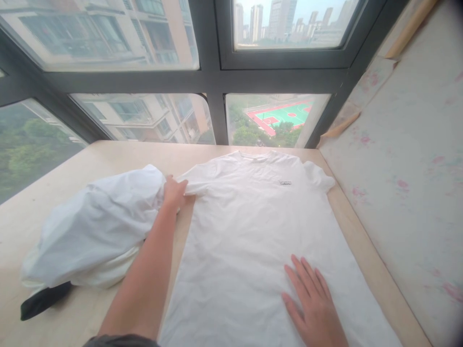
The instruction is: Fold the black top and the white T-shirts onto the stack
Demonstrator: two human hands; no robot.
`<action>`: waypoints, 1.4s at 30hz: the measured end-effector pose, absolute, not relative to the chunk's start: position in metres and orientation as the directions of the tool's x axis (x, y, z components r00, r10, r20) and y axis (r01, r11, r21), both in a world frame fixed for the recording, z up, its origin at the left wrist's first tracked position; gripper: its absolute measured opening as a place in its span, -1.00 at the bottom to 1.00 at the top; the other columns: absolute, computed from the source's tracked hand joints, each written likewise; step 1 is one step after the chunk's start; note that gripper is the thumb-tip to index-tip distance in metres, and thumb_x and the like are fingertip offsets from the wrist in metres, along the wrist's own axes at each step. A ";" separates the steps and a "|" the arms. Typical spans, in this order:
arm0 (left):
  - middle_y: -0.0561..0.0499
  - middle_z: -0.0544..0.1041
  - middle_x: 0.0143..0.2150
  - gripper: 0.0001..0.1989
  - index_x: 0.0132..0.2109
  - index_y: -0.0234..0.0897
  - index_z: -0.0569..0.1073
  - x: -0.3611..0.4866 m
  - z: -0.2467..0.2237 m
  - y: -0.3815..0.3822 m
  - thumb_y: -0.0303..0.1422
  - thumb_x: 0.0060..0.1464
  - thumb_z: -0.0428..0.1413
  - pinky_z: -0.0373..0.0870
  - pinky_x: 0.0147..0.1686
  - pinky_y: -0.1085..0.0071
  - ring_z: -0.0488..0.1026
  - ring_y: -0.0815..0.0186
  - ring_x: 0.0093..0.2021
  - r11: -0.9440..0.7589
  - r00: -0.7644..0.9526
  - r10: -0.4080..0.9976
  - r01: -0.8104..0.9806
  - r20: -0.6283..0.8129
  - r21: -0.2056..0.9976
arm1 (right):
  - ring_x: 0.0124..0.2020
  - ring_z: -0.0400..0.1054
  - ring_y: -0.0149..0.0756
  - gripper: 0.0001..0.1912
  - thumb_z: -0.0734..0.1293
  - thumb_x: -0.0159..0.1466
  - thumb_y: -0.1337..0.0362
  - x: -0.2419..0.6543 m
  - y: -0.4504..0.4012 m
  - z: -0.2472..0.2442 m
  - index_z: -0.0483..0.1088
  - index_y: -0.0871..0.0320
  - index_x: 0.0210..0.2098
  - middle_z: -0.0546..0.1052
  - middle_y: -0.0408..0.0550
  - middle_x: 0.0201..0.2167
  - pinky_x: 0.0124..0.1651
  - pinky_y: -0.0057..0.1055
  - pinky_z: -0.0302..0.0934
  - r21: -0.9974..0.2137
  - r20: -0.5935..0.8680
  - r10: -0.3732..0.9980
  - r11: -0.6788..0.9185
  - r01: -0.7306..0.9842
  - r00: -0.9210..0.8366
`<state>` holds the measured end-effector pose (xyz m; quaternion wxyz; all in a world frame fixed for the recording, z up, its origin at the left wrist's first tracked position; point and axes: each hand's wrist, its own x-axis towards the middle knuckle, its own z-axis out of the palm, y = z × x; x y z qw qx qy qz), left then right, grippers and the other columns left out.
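Note:
A white T-shirt (253, 231) lies spread out on the pale window ledge (126, 149), its collar toward the window and a small dark label print on the chest. My left hand (175, 193) pinches the end of the shirt's left sleeve. On the lower right part of the shirt, my right hand (313, 299) rests flat with its fingers spread. The sleeve on the right side is slightly bunched.
A heap of white clothing (97, 226) lies at the left, beside my left forearm, with a black strip (45, 301) sticking out. Dark window frames (213, 82) stand behind the ledge. A flowered wall (408, 193) borders the right side.

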<state>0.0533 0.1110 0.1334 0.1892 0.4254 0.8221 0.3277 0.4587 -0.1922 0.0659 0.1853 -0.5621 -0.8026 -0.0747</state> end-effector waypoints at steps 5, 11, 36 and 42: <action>-0.36 0.42 0.17 -0.33 0.16 -0.39 0.34 0.034 0.144 0.154 -0.32 -0.15 0.19 0.26 0.18 0.10 0.33 -0.12 0.24 0.397 -0.445 0.895 0.797 -0.003 0.455 | 0.34 0.15 0.05 -0.39 0.26 0.33 0.07 0.458 -0.190 0.067 0.21 0.13 0.31 0.24 0.07 0.35 0.29 -0.01 0.03 -0.096 0.393 0.869 0.364 0.927 -0.300; -0.12 0.62 -0.28 -0.81 -0.36 -0.24 0.51 0.022 0.151 0.172 -0.35 -0.24 0.17 0.40 -0.08 0.30 0.54 0.04 -0.11 0.282 -0.265 0.959 0.916 -0.096 0.284 | 0.32 0.18 0.05 -0.37 0.27 0.31 0.08 0.460 -0.189 0.065 0.20 0.13 0.32 0.27 0.09 0.33 0.28 -0.03 0.04 -0.085 0.406 0.858 0.379 0.922 -0.315; -0.03 0.60 -0.04 -0.63 -0.08 -0.21 0.53 0.088 0.160 0.106 -0.44 -0.05 0.01 0.41 -0.03 0.37 0.53 0.21 -0.06 -0.006 -0.020 0.998 0.912 0.059 0.411 | 0.36 0.11 0.02 -0.42 0.26 0.34 0.06 0.455 -0.191 0.069 0.23 0.13 0.29 0.21 0.05 0.37 0.32 -0.01 0.02 -0.092 0.385 0.878 0.343 0.935 -0.284; -0.12 0.50 0.04 -0.47 0.12 -0.27 0.41 0.076 0.130 0.068 -0.43 -0.07 0.07 0.41 0.05 0.32 0.50 0.18 0.02 -0.081 0.057 0.996 0.922 0.073 0.379 | 0.33 0.16 0.02 -0.50 0.27 0.34 0.09 0.467 -0.193 0.067 0.30 0.03 0.24 0.25 -0.04 0.35 0.26 0.03 0.16 -0.220 0.334 0.905 0.348 0.911 -0.265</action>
